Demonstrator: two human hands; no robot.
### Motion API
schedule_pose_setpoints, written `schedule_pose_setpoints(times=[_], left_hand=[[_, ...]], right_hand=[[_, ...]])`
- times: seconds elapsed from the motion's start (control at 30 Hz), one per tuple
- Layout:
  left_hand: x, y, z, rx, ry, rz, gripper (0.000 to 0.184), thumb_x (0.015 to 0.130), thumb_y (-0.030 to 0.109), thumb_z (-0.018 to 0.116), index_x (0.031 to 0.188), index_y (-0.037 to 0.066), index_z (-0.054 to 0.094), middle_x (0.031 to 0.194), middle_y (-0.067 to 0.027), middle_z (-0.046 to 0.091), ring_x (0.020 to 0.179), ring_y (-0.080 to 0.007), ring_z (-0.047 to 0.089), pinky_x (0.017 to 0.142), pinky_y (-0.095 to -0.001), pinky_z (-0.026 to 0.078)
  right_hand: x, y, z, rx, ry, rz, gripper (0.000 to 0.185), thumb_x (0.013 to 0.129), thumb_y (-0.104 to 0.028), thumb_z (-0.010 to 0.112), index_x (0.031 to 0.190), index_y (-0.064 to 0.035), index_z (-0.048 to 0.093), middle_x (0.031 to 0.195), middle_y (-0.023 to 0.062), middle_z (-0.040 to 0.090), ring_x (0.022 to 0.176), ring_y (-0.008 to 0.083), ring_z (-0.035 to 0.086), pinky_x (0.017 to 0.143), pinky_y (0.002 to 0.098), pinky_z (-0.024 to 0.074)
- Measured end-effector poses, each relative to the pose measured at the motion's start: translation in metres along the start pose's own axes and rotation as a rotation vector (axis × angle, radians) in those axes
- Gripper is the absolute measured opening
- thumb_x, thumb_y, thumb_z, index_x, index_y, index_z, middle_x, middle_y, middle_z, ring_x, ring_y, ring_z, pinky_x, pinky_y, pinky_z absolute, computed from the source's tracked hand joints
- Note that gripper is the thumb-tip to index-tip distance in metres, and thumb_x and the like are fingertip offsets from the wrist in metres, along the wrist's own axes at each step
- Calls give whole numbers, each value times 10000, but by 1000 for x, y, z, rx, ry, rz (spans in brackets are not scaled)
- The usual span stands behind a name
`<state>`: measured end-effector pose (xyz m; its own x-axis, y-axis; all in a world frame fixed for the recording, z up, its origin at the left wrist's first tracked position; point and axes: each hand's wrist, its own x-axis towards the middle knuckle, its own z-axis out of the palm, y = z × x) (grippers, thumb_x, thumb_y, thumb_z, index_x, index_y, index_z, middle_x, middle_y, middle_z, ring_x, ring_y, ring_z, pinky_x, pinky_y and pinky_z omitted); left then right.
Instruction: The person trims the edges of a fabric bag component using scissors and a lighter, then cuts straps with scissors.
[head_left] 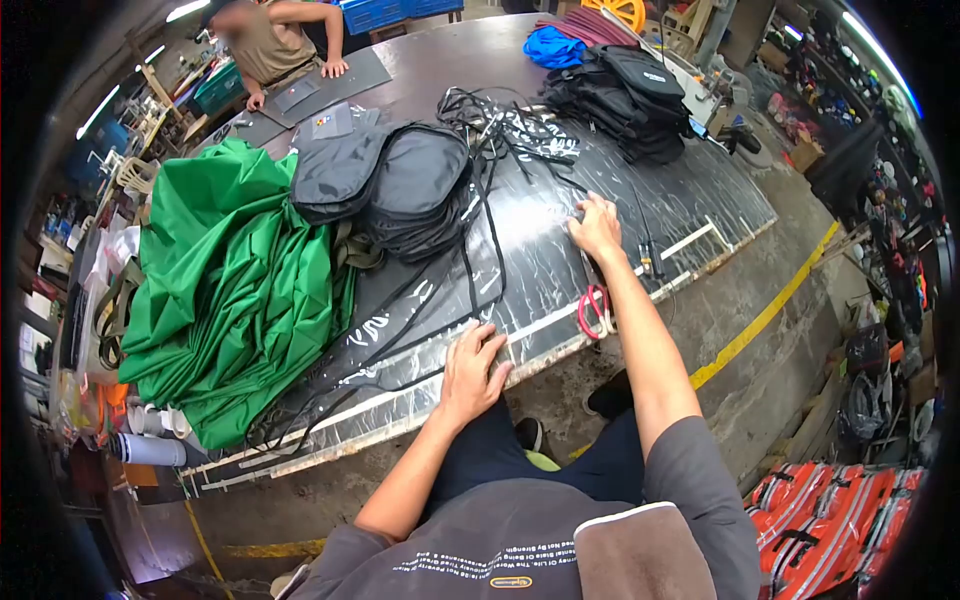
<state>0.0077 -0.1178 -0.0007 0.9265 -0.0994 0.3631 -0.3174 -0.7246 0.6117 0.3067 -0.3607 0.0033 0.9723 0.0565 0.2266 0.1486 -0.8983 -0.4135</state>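
My left hand (472, 372) rests on the front edge of the dark table (540, 235), fingers spread, beside a black strap (470, 270). Further right and deeper on the tabletop lies my right hand (597, 225); its fingers are bent and partly hidden, so what they hold, if anything, cannot be made out. Scissors with red handles (594, 312) sit at the table edge below my right wrist. Black padded pieces (425, 170) are stacked left of centre, next to a heap of green fabric (235, 280). Tangled black straps (500, 125) lie behind them.
Black bags (630, 100) and a blue bundle (553, 47) are at the back right. Across the table a person (270, 45) leans over a dark sheet (350, 80). Orange-red bags (835, 525) lie at lower right. A thin tool (648, 262) is right of my right forearm.
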Motion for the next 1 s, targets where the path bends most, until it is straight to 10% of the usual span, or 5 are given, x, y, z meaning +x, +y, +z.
schedule_pose_setpoints(times=[0.3,0.5,0.73,0.9,1.0], left_hand=[[6,-6,3,-19,-1,-38,435,832,167,795,1251,107,696,1389,-158,594,1416,-403,481,1152,-512,370],[2,-9,7,-11,23,-20,530,840,160,786,1342,88,631,1388,-165,598,1394,-400,504,1152,-502,372],[14,-9,0,-853,405,-454,1023,902,47,753,1689,128,104,1635,-157,289,1371,-304,488,1168,-428,443],[36,-2,-55,-663,730,-94,67,1005,53,669,1064,37,697,1211,-94,681,1192,-200,619,999,-349,510],[35,12,-159,-463,928,-241,175,1041,74,615,880,30,667,1042,-67,679,988,-206,651,933,-356,509]], right_hand=[[64,5,8,-56,-277,159,492,830,-355,722,1283,-167,760,1495,131,604,1384,370,533,1153,501,450],[-2,-74,13,709,-236,-16,236,820,-128,690,991,-107,851,770,42,775,592,95,643,550,277,507],[-219,-191,-66,1233,-926,-488,179,868,-4,658,1012,6,764,936,66,761,860,105,692,778,283,558],[-275,-198,-107,1230,-1100,-544,187,948,-143,723,1078,-11,750,929,9,738,840,60,654,707,247,530],[-253,-164,-122,1004,-648,-460,254,926,-225,757,1101,-41,754,1027,74,749,927,192,693,796,340,548]])
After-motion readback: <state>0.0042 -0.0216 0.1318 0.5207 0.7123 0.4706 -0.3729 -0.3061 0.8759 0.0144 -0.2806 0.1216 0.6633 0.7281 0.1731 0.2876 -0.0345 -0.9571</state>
